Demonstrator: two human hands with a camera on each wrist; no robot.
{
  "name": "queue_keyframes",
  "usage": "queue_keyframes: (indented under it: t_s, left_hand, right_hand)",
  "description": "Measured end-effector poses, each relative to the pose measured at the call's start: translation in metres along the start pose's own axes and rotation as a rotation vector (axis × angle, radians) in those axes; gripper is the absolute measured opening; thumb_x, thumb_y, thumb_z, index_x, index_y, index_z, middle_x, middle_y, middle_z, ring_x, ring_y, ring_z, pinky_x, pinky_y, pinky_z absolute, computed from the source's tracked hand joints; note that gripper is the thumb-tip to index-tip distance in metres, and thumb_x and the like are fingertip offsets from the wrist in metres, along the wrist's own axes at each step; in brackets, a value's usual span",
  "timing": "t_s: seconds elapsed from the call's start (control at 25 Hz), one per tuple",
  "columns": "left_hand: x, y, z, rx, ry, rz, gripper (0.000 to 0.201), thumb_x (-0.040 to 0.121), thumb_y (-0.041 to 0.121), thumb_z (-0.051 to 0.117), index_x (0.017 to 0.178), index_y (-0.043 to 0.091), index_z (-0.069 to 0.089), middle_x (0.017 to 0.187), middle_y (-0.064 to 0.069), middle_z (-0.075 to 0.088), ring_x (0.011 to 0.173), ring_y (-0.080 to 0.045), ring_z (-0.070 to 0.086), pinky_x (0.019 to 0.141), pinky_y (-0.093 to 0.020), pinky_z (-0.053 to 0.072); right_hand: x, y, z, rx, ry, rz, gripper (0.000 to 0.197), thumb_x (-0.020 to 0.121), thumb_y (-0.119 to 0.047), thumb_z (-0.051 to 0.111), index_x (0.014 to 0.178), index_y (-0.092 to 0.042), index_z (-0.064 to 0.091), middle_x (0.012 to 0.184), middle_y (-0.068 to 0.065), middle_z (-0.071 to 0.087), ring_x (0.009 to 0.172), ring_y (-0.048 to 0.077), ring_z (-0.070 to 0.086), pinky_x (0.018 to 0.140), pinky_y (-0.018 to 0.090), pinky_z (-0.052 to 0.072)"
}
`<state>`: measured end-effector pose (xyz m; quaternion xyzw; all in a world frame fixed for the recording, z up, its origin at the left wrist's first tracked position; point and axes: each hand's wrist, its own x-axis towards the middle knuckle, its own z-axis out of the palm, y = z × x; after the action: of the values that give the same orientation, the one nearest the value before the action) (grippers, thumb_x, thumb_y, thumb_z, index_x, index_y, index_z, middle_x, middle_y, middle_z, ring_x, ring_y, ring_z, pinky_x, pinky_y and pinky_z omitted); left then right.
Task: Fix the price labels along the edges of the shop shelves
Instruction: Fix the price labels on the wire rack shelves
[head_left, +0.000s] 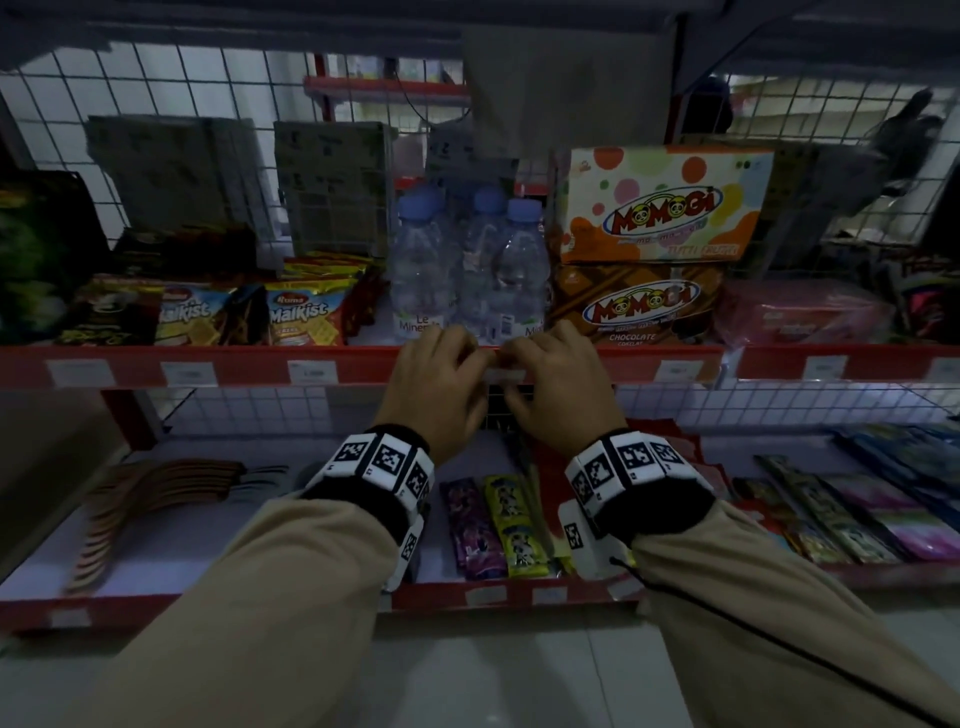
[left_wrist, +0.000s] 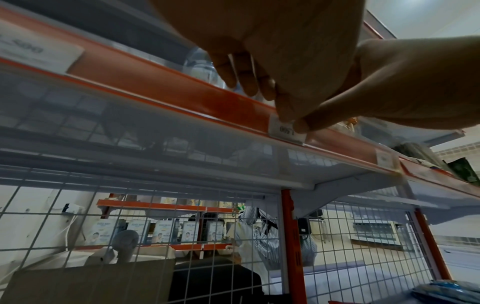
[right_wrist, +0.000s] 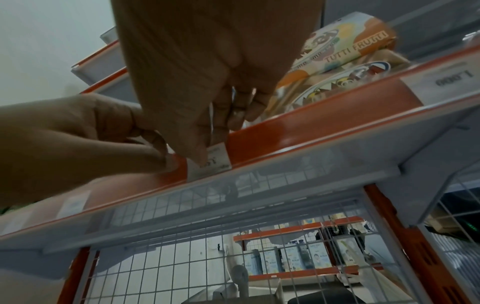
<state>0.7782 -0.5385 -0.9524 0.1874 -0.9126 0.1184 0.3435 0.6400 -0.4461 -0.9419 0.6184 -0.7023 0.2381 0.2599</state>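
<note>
A small white price label (head_left: 506, 375) sits in the red edge strip (head_left: 249, 364) of the middle shelf, below the water bottles. My left hand (head_left: 447, 379) hooks its fingers over the top of the strip, and its thumb (left_wrist: 281, 112) presses the label's (left_wrist: 281, 131) left upper edge. My right hand (head_left: 558, 384) grips from the other side, thumb (right_wrist: 193, 142) on the label's (right_wrist: 215, 162) face and fingers curled behind the strip. The two hands nearly touch and hide most of the label in the head view.
More labels (head_left: 311, 371) (head_left: 678, 370) sit along the same strip. Water bottles (head_left: 467, 270), Momogi boxes (head_left: 660, 208) and Malkist packs (head_left: 301, 317) stand right behind the edge. A lower shelf (head_left: 519, 595) holds sachets (head_left: 498, 525). Wire mesh backs the shelves.
</note>
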Motion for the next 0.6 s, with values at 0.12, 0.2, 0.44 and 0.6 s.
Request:
queue_keyframes:
  t_s: [0.12, 0.2, 0.44, 0.6]
  left_hand:
    - [-0.004, -0.004, -0.002, -0.060, 0.013, -0.032, 0.030, 0.076, 0.017, 0.065, 0.105, 0.008, 0.060, 0.100, -0.012, 0.052, 0.093, -0.029, 0.049, 0.078, -0.037, 0.041]
    - [-0.004, -0.009, -0.006, -0.103, 0.028, -0.027, 0.024, 0.079, 0.015, 0.064, 0.101, 0.008, 0.059, 0.098, -0.010, 0.052, 0.092, -0.026, 0.049, 0.078, -0.031, 0.038]
    - [-0.004, -0.010, -0.010, -0.121, 0.062, -0.092, 0.017, 0.085, 0.020, 0.058, 0.095, 0.007, 0.060, 0.094, -0.010, 0.054, 0.091, -0.028, 0.049, 0.077, -0.035, 0.038]
    - [0.002, -0.021, -0.014, -0.273, 0.069, -0.167, 0.025, 0.096, 0.025, 0.050, 0.107, 0.006, 0.060, 0.100, -0.012, 0.061, 0.100, -0.029, 0.051, 0.084, -0.037, 0.040]
  right_hand:
    - [0.007, -0.004, -0.002, -0.013, -0.065, 0.094, 0.027, 0.083, -0.030, 0.062, 0.105, -0.016, 0.065, 0.109, 0.007, 0.056, 0.103, 0.026, 0.045, 0.085, 0.040, 0.041]
    - [0.012, -0.005, -0.006, 0.059, -0.044, 0.142, 0.021, 0.085, -0.027, 0.063, 0.101, -0.016, 0.068, 0.109, 0.007, 0.052, 0.104, 0.026, 0.045, 0.086, 0.038, 0.043]
    - [0.031, -0.004, -0.022, 0.468, 0.015, 0.357, 0.007, 0.085, -0.011, 0.068, 0.088, -0.017, 0.070, 0.083, -0.002, 0.069, 0.080, 0.012, 0.063, 0.076, 0.032, 0.053]
    - [0.039, -0.007, -0.026, 0.707, 0.059, 0.456, 0.019, 0.081, -0.003, 0.070, 0.097, -0.010, 0.063, 0.093, 0.005, 0.068, 0.086, 0.016, 0.065, 0.078, 0.029, 0.055]
